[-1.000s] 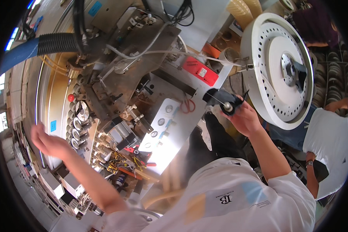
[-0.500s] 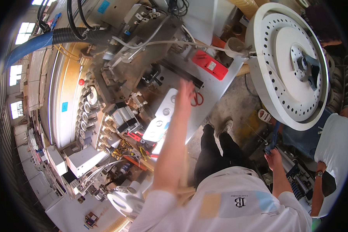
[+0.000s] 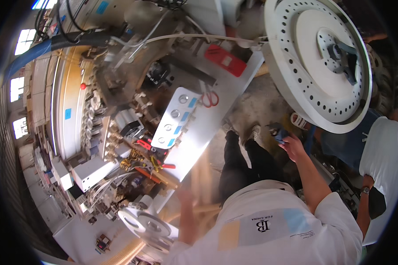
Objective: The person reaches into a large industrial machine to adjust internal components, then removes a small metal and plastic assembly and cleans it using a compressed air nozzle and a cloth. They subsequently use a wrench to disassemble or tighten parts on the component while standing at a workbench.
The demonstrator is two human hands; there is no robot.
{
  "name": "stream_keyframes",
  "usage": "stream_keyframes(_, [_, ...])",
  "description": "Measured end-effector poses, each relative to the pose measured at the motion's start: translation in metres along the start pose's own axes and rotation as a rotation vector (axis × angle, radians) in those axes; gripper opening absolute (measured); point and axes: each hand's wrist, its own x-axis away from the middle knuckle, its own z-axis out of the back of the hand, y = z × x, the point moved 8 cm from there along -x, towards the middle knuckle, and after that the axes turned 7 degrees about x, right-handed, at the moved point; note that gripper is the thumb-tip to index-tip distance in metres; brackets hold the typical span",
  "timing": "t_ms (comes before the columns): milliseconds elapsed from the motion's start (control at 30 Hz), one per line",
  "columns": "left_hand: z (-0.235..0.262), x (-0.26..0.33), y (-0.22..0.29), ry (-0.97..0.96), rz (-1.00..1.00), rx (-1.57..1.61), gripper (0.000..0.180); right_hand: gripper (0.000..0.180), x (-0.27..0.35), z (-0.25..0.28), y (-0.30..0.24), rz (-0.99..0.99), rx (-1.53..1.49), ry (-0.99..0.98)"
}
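Right hand (image 3: 292, 145) has its grip clamped on a small dark object (image 3: 278, 132) at three o'clock; left hand (image 3: 199, 185) is blurred, grip unreadable.

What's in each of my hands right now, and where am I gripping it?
The right hand grips a small dark object by its lower end. The left hand is motion-blurred; cannot tell.

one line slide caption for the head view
Right hand grips a small dark object beside a large white perforated disc; blurred left hand near the grey control panel.
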Motion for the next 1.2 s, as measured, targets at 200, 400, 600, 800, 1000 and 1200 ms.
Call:
stream_keyframes(200, [0.119, 0.011, 0.16, 0.239, -0.065, 0.292, 0.022, 0.054, 0.023, -0.099, -0.063, 0.149, -0.176, -0.39])
stream_keyframes(400, [0.211, 0.0, 0.32, 0.532, -0.473, 0.777, 0.01, 0.047, 0.062, -0.156, -0.097, 0.221, -0.193, -0.602])
stream_keyframes(600, [0.256, 0.028, 0.425, 0.343, -0.64, 0.975, 0.017, 0.042, 0.083, -0.153, -0.116, 0.441, 0.136, -0.353])
stream_keyframes(800, [0.257, 0.027, 0.466, 0.404, -0.734, 0.927, 0.019, 0.034, 0.102, -0.151, -0.128, 0.784, 0.519, -0.119])
stream_keyframes(1000, [0.255, 0.017, 0.486, 0.432, -0.816, 0.883, 0.012, 0.033, 0.114, -0.157, -0.128, 0.856, 0.693, -0.066])
stream_keyframes(1200, [0.247, 0.025, 0.464, 0.39, -0.729, 0.98, 0.01, 0.033, 0.09, -0.139, -0.113, 0.566, 0.274, -0.164])
